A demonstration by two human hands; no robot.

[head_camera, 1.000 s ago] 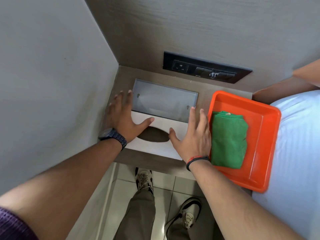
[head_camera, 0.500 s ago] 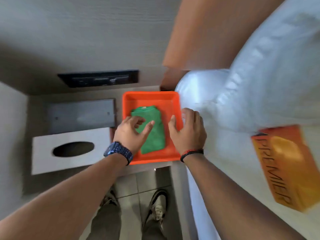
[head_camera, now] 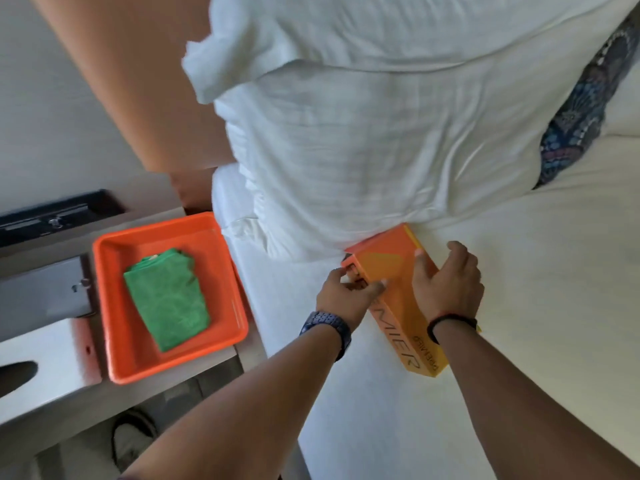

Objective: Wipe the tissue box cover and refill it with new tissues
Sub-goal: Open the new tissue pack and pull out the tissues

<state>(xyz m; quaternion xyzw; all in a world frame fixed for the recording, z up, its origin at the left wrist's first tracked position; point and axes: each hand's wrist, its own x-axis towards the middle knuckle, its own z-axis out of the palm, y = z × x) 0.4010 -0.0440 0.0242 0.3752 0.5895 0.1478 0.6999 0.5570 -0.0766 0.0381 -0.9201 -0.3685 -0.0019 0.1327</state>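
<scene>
An orange tissue box (head_camera: 398, 299) printed "PREMIER" lies on the white bed, its far end against a pillow. My left hand (head_camera: 346, 296) pinches its near-left edge. My right hand (head_camera: 446, 285) lies over its right side, fingers curled on the top. The white tissue box cover (head_camera: 45, 362) with an oval slot lies on the bedside shelf at the far left, next to its grey metal base plate (head_camera: 38, 292). A folded green cloth (head_camera: 166, 299) rests in an orange tray (head_camera: 221, 258) on the shelf.
A large white pillow (head_camera: 346, 133) and a patterned cushion (head_camera: 581, 98) lie at the head of the bed. A black socket panel (head_camera: 52, 216) is set in the wall behind the shelf. My shoe (head_camera: 131, 434) shows on the floor below.
My view has swung right from the shelf to the bed. Both hands left the cover, passed over the orange tray and now hold the orange tissue box.
</scene>
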